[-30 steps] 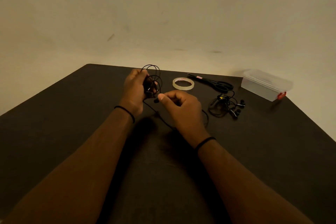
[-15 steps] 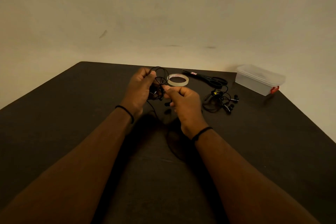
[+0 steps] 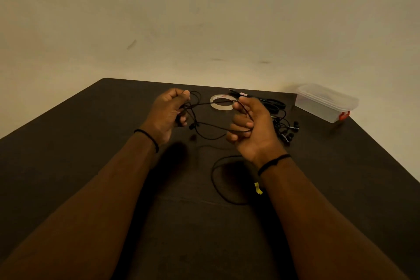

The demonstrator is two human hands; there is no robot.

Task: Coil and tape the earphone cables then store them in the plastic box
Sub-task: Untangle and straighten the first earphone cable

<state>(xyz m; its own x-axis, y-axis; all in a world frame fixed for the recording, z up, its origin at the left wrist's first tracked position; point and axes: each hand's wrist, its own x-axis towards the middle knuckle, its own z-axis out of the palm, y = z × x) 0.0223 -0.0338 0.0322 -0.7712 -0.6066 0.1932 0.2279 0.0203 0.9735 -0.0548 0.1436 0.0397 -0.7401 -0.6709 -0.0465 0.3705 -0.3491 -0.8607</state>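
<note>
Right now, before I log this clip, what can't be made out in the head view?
- Plastic box: contents, blurred by cloudy walls and lid.
- Earphone pile: how many sets; tangled, dark, partly behind the right hand.
- Scissors: part behind the right hand.
- Cable in the left hand: coil count hidden by curled fingers.
- Yellow tag: print too small.

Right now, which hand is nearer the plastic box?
Right. The right hand is just left of the earphone pile, with the plastic box farther right at the table edge. The left hand is farther left, beyond the tape roll.
</note>
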